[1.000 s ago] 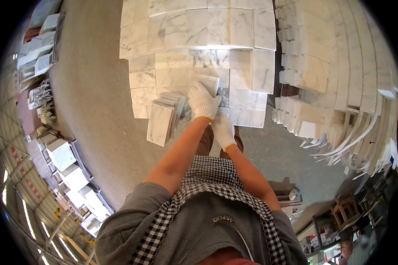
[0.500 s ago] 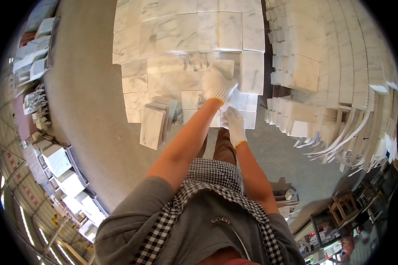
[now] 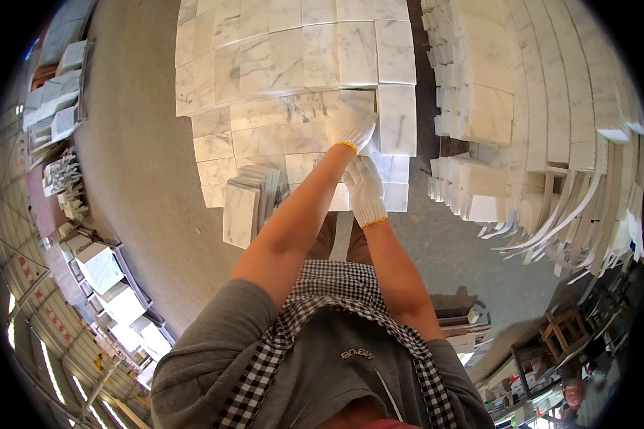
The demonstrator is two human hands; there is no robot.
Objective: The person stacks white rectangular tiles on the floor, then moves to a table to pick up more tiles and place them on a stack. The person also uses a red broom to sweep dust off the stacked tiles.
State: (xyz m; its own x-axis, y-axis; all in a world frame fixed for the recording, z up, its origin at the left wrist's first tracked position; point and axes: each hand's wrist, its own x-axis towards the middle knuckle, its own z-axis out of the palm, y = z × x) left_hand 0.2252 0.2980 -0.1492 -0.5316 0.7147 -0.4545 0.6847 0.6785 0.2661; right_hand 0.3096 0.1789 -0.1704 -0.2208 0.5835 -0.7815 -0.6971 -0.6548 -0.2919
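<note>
White knitted gloves with yellow cuffs cover both my hands. My left hand (image 3: 350, 129) is over the layered marble tiles, its fingers blurred, gripping a pale marble tile (image 3: 359, 99) whose far part shows beyond the hand. That tile lies between the raised far tile rows (image 3: 286, 64) and a taller tile block (image 3: 397, 120) on the right. Closer to me, my right hand (image 3: 365, 186) rests with fingers stretched out over the near edge of the tiles, beside my left wrist. Left of my left forearm, several thin marble tiles (image 3: 243, 207) lean together.
Another large stack of pale tiles (image 3: 490, 114) stands to the right across a narrow gap, with loose white strips (image 3: 551, 229) at its near end. Racks of slabs (image 3: 114, 286) line the left side. Shelving and a wooden stool-like frame (image 3: 569, 332) are at lower right.
My left hand has pushed the tile slightly farther away, against the raised rows. My right hand has moved left and its fingers now reach over the near tiles.
</note>
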